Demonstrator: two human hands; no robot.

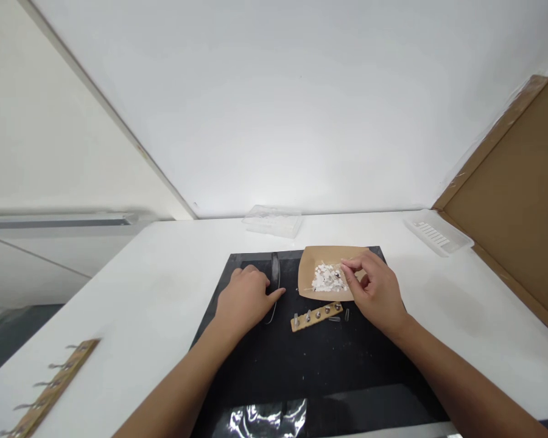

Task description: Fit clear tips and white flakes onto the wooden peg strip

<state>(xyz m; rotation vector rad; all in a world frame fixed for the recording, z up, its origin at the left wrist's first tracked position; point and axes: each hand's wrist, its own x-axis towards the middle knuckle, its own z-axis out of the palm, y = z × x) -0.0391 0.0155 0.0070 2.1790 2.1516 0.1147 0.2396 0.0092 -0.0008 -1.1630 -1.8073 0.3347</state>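
Observation:
My right hand (373, 291) is over the right side of a brown paper tray (307, 267), thumb and forefinger pinched together. Whatever is between the fingertips is too small to make out. A heap of small white flakes (327, 278) lies in the tray. My left hand (247, 295) rests on the black mat (274, 365) with its thumb stretched out to the right, beside a narrow dark strip with a shiny edge (275, 267). Below the tray sits a small wooden strip with metal studs (318, 316). Clear nail-shaped tips (346, 314) lie beside it, and others stand on its left studs.
A clear plastic box (274, 221) stands at the back. At the back right is a translucent tray holding white strips (438, 236), next to a cardboard panel (516, 182). A wooden strip with metal pegs (57, 386) lies at the left front.

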